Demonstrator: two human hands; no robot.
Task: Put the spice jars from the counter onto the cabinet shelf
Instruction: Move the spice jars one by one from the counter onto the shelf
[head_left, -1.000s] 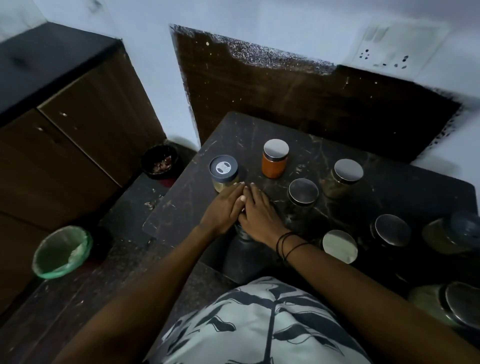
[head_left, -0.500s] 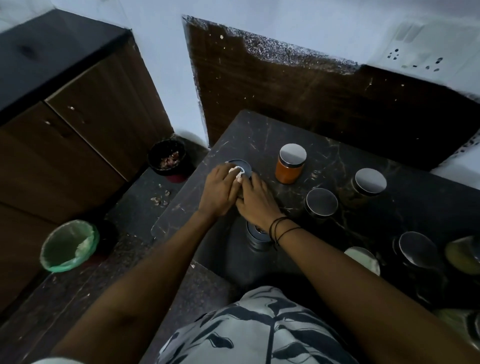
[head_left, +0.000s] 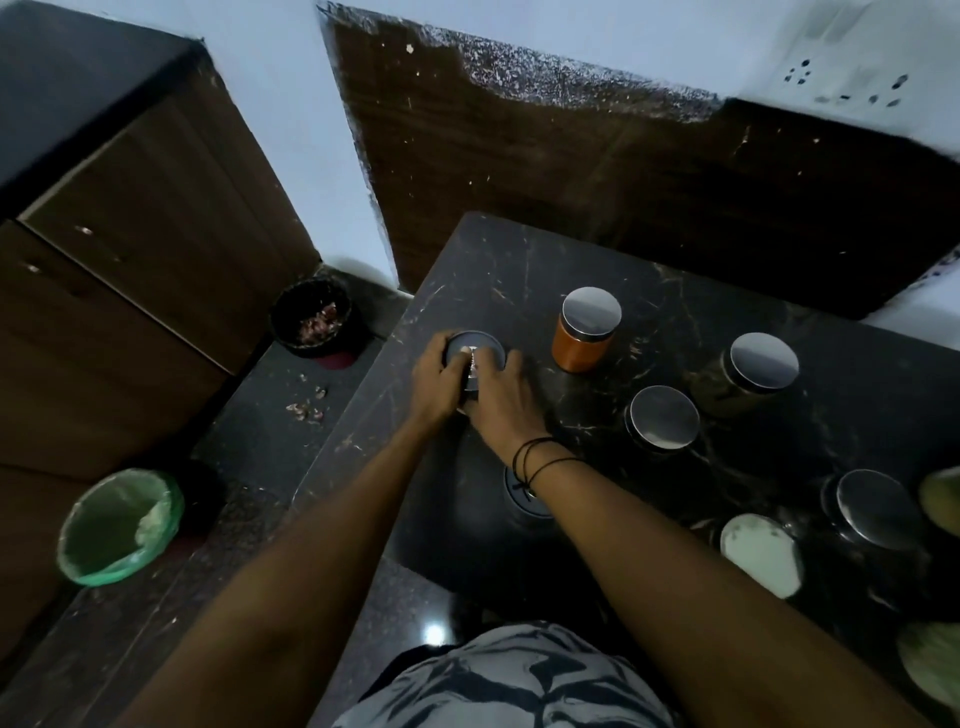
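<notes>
Several spice jars stand on the dark marble counter (head_left: 519, 270). Both hands are wrapped round the leftmost one, a jar with a dark grey lid (head_left: 480, 345): my left hand (head_left: 436, 382) grips its left side and my right hand (head_left: 501, 395) grips its right side, fingers over the lid. An orange jar (head_left: 582, 340) with a silver lid stands just right of it. Further right are a dark jar (head_left: 662, 418) and an olive-filled jar (head_left: 748, 371). Another dark lid (head_left: 522, 499) shows under my right wrist.
More jars crowd the counter's right end, among them one with a pale lid (head_left: 761, 553) and a silver-lidded one (head_left: 875, 514). Left of the counter stands a wooden cabinet (head_left: 130, 249). Below on the floor are a black bin (head_left: 311, 317) and a green-lined bucket (head_left: 119, 525).
Both hands slid from the near dark-lidded jar forward to the grey-lidded jar and closed round it. The camera view shifted, so the jars appear further right.
</notes>
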